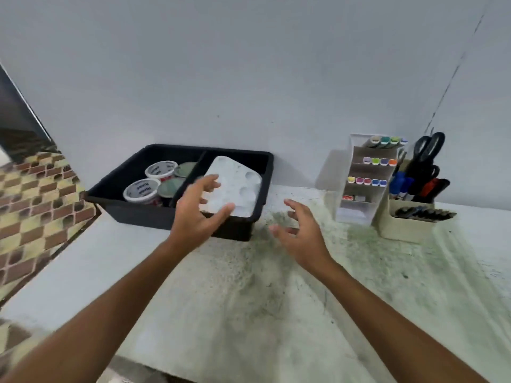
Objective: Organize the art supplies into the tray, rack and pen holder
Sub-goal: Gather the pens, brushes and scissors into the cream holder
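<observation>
A black two-part tray (154, 217) stands at the back of the table. Its left part holds several paint tubs (143, 190). A white paint palette (235, 186) lies tilted in its right part. My left hand (199, 214) hovers at the palette's near left corner with fingers spread, and whether it touches the palette is unclear. My right hand (301, 230) floats above the table just right of the tray, fingers loosely spread, holding nothing. A white rack (356, 208) with rows of coloured markers (377, 161) stands to the right. Beside it, a beige pen holder (406, 225) carries scissors (428, 153) and pens.
The table (249, 299) is a worn white surface with green-grey stains. A grey wall rises right behind the tray and rack. A brick-patterned tiled floor (33, 205) shows past the table's left edge.
</observation>
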The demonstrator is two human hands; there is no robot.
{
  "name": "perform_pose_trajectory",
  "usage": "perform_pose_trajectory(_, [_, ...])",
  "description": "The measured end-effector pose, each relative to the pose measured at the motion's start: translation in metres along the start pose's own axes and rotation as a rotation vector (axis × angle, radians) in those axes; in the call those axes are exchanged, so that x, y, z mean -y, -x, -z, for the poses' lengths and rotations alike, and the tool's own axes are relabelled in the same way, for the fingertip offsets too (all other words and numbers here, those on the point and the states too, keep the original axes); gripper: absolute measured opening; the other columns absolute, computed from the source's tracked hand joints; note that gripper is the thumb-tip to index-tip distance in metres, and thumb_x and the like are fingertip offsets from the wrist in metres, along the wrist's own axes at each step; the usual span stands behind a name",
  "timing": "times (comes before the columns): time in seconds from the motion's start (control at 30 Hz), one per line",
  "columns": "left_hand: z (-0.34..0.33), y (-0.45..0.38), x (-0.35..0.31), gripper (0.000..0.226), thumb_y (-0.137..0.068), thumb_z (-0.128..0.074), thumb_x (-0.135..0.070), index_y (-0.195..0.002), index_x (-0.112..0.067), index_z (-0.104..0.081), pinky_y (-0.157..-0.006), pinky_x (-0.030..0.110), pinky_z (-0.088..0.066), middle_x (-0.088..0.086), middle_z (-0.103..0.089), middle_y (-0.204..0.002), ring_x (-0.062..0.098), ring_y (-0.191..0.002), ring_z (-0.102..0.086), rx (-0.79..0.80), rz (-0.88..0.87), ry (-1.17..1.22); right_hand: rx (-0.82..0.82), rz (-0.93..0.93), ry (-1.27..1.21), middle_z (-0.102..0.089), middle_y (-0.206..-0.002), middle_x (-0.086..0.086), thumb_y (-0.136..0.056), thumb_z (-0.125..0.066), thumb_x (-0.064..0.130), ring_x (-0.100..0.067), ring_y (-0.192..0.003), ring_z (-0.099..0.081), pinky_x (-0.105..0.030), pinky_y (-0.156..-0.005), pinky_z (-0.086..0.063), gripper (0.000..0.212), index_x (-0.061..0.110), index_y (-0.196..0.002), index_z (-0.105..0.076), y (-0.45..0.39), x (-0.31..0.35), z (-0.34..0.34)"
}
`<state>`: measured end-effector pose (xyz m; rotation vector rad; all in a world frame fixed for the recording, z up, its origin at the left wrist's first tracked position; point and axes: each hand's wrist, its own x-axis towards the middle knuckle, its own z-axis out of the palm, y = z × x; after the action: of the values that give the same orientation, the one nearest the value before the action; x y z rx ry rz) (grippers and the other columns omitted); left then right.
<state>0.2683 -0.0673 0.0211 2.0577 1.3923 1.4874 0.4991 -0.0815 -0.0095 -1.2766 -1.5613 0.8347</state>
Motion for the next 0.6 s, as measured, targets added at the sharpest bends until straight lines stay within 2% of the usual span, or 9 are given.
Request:
perform_pose_trajectory(0.07, [0.053,-0.011,0.047,0.064,-0.074,-0.065,-0.058,-0.123,-0.018,-0.055,-0.092,0.043,-0.047,0.002,-0.060,-0.117,0.021,-0.111,-0.054,-0.101,0.063,-0.152,0.013,-0.015,0.027,-0.031,-0.148,0.008,-0.081,-0.074,0.040,-0.012,-0.135,-0.033,-0.041,-0.109,-0.039,0.075,0.025,-0.144,-0.036,-0.015,0.018,-0.033])
perform_pose_trajectory(0.13, [0.099,-0.020,0.096,0.081,-0.067,-0.065,-0.070,-0.128,-0.018,-0.052,-0.101,0.050,-0.041,0.007,-0.056,-0.124,0.028,-0.120,-0.047,-0.157,0.196,-0.289,0.024,-0.032,0.059,-0.017,-0.158,0.006,-0.078,-0.074,0.046,-0.012,-0.144,-0.020,-0.035,-0.115,-0.027,0.086,0.025,-0.148,-0.029,-0.025,0.030,-0.060])
perform_pose_trajectory(0.2, [0.134,-0.027,0.135,0.097,-0.061,-0.064,-0.075,-0.138,-0.022,-0.040,-0.111,0.053,-0.028,0.011,-0.039,-0.142,0.032,-0.136,-0.027,-0.140,0.404,-0.411,0.021,-0.090,0.083,-0.005,-0.161,0.006,-0.074,-0.076,0.050,-0.011,-0.146,-0.010,-0.031,-0.113,-0.019,0.098,0.026,-0.152,-0.022,-0.030,0.037,-0.078])
perform_pose_trajectory(0.27, [0.158,-0.029,0.162,0.110,-0.061,-0.070,-0.073,-0.147,-0.021,-0.026,-0.115,0.054,-0.019,0.013,-0.019,-0.154,0.033,-0.144,-0.012,-0.096,0.600,-0.396,-0.009,-0.135,0.105,0.004,-0.162,0.006,-0.069,-0.079,0.052,-0.011,-0.147,-0.007,-0.034,-0.115,-0.018,0.108,0.027,-0.153,-0.016,-0.030,0.038,-0.093])
perform_pose_trajectory(0.37, [0.173,-0.034,0.193,0.122,-0.060,-0.078,-0.063,-0.152,-0.019,-0.011,-0.113,0.047,-0.028,0.012,-0.014,-0.156,0.031,-0.142,-0.021,-0.045,0.720,-0.194,-0.063,-0.178,0.115,0.015,-0.160,0.006,-0.070,-0.078,0.052,-0.011,-0.147,-0.001,-0.032,-0.115,-0.014,0.115,0.022,-0.154,-0.006,-0.031,0.034,-0.102])
perform_pose_trajectory(0.43, [0.177,-0.036,0.203,0.136,-0.046,-0.084,-0.065,-0.151,-0.024,-0.008,-0.108,0.047,-0.038,0.009,-0.024,-0.153,0.028,-0.137,-0.034,-0.034,0.742,-0.012,-0.080,-0.203,0.110,0.014,-0.161,0.003,-0.072,-0.076,0.052,-0.012,-0.148,0.002,-0.031,-0.115,-0.012,0.116,0.018,-0.154,-0.003,-0.033,0.030,-0.104])
perform_pose_trajectory(0.47, [0.179,-0.036,0.208,0.137,-0.040,-0.086,-0.066,-0.149,-0.025,-0.014,-0.104,0.048,-0.043,0.008,-0.034,-0.147,0.027,-0.132,-0.041,-0.030,0.750,0.063,-0.083,-0.211,0.108,0.009,-0.162,0.002,-0.072,-0.076,0.052,-0.013,-0.148,0.000,-0.032,-0.116,-0.012,0.116,0.018,-0.154,-0.003,-0.033,0.029,-0.105])
perform_pose_trajectory(0.53, [0.182,-0.035,0.210,0.115,-0.038,-0.088,-0.062,-0.131,-0.024,-0.034,-0.093,0.045,-0.051,0.006,-0.050,-0.128,0.028,-0.118,-0.054,-0.003,0.739,0.120,-0.087,-0.218,0.070,-0.009,-0.161,0.000,-0.070,-0.078,0.052,-0.016,-0.147,-0.013,-0.034,-0.116,-0.020,0.116,0.018,-0.154,-0.006,-0.032,0.028,-0.105])
perform_pose_trajectory(0.6, [0.184,-0.032,0.209,0.106,-0.033,-0.089,-0.063,-0.118,-0.018,-0.043,-0.082,0.040,-0.054,0.007,-0.058,-0.116,0.030,-0.110,-0.060,0.009,0.718,0.123,-0.095,-0.219,0.029,-0.025,-0.157,0.001,-0.070,-0.080,0.048,-0.017,-0.142,-0.029,-0.031,-0.112,-0.031,0.115,0.017,-0.154,-0.008,-0.030,0.028,-0.104])
